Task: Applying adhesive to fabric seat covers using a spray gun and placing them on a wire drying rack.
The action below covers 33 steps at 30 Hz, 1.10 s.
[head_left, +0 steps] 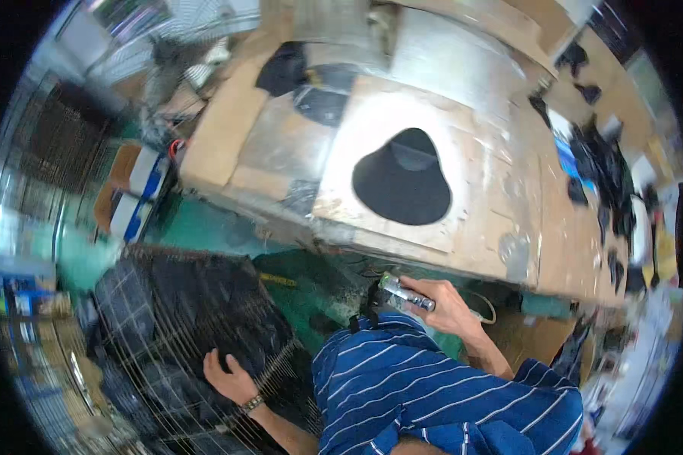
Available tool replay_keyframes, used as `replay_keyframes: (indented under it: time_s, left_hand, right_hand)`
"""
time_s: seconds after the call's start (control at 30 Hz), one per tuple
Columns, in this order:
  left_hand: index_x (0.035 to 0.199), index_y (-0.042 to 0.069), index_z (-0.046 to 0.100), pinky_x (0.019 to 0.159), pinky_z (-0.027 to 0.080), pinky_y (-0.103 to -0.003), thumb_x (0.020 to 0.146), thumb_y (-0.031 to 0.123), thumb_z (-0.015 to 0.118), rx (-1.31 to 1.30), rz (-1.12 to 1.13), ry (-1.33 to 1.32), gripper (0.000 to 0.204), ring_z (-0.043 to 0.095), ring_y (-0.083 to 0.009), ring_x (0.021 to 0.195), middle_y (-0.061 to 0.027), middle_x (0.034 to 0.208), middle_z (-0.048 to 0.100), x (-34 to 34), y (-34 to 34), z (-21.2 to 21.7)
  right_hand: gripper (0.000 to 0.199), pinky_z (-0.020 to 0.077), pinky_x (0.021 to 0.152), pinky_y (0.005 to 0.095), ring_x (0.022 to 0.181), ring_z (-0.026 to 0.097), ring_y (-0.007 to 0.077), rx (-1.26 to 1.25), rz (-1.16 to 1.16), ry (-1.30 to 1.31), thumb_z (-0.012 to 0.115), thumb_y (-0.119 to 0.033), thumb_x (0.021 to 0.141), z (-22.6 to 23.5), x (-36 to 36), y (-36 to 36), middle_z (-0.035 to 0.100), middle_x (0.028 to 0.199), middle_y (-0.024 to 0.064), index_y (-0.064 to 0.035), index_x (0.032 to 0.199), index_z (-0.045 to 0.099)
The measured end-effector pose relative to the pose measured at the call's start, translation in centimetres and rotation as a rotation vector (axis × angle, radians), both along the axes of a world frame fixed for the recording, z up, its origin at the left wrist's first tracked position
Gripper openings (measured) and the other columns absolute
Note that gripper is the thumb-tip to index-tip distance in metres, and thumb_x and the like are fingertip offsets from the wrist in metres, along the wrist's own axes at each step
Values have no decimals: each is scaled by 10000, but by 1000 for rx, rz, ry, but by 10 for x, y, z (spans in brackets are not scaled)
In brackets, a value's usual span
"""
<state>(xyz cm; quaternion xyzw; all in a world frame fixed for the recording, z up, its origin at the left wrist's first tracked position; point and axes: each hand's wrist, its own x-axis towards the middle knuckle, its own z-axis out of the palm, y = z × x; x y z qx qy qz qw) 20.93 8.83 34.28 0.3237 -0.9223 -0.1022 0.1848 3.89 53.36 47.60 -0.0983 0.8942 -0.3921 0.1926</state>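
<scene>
My left hand (234, 381), with a watch at the wrist, reaches over a wire basket (277, 360) full of dark sheet-like pieces (182, 318). Its fingers are spread and rest on or just above the pieces. My right hand (446, 309) is closed round a silver spray gun (407, 293) with a green part at its end, held in front of my striped blue apron, close to the table's near edge. On the table lies a flat black rounded-triangle piece (402, 182), inside a whitish patch; neither hand touches it.
The cardboard-covered table (501, 197) stretches across in front of me. More black pieces (322, 102) lie at its far left, and a dark heap (603, 159) sits at the right. A pale hose (490, 311) curves beside my right wrist. Stacked boxes (133, 193) stand left of the table.
</scene>
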Motion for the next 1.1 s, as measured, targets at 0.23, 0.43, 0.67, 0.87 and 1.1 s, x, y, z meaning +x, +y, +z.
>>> replay_keyframes:
  time_s: [0.23, 0.43, 0.67, 0.87, 1.1]
  left_hand:
    - [1188, -5, 725, 958, 530, -473, 899, 160, 738, 312, -383, -204, 333, 666, -376, 1099, -205, 1193, 702, -103, -31, -93]
    - [1243, 11, 705, 976, 541, -449, 900, 112, 733, 518, -476, -399, 359, 695, -348, 1107, -196, 1186, 727, -133, -4, -168]
    - [1085, 83, 750, 856, 574, -425, 973, 278, 554, 313, -904, -732, 299, 724, -307, 990, -154, 1036, 752, -166, -35, -299]
    - [939, 145, 731, 663, 575, -419, 969, 187, 511, 804, -565, -1107, 225, 693, -219, 797, -68, 881, 705, -178, -43, -307]
    - [975, 135, 714, 628, 560, -393, 929, 114, 587, 1464, -22, -864, 136, 678, -188, 725, -31, 858, 699, -220, -87, -350]
  right_hand:
    - [517, 542, 916, 384, 1055, 719, 373, -100, -649, 261, 768, 28, 791, -22, 32, 40, 712, 1157, 267, 50, 1294, 653]
    - [572, 547, 884, 377, 1014, 723, 372, -54, -593, 158, 770, 57, 750, 0, 58, 47, 707, 1132, 266, 47, 1308, 647]
    - [613, 551, 859, 404, 1004, 713, 399, -63, -642, 175, 755, 71, 725, -1, 65, 24, 711, 1107, 253, 22, 1326, 646]
    - [610, 553, 835, 401, 962, 717, 388, -44, -837, 329, 742, 75, 747, 9, 50, 9, 714, 1088, 238, 20, 1345, 632]
    - [572, 551, 836, 434, 979, 703, 424, 53, -611, 179, 735, 62, 736, 13, 61, -14, 720, 1087, 252, 18, 1302, 664]
